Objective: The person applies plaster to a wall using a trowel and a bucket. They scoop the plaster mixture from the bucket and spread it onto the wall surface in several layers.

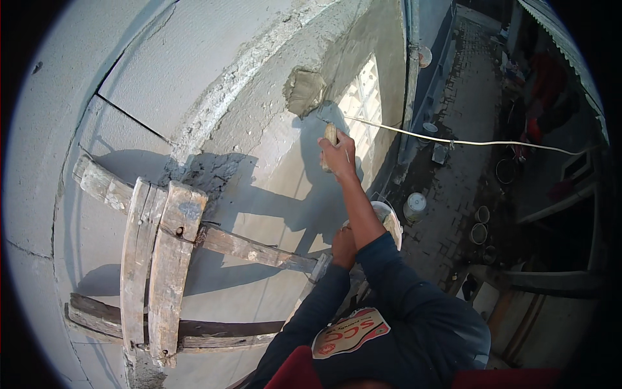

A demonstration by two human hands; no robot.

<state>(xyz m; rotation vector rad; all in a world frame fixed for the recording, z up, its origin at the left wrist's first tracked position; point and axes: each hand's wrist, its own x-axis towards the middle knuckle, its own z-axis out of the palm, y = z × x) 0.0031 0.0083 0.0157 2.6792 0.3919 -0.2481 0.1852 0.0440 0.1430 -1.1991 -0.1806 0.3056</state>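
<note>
The right hand (338,155) is the middle of the clock here. Its fingers are closed around a wooden-handled tool (331,134), which stands against the wall in this hand. The handle is of light brown wood, rounded and worn; the metal part beyond it is thin and too small to describe well.

Near, at eleven o'clock, a lump of mortar (304,93) sits on the wall (152,74). It is grey-brown, thick and roughly square, with drag marks on its face and uneven edges. Around it the surface is of several kinds: smooth pale blocks with dark joints at ten o'clock, and a crumbly whitish ridge (249,74) running between them and the greyer plaster.

At one o'clock is a bright patterned patch (364,104), and from there a thin cream cord (460,142) goes out toward three o'clock.

The left hand (343,247) is at six o'clock, just beside a white bucket (382,209) with pale greyish material inside. The right forearm partly covers this place, so I cannot tell if its fingers are gripping.

At eight o'clock there are wooden planks (170,272), splintered, stained with grey and fixed crosswise. The paved ground (457,97) lies at two o'clock.
</note>
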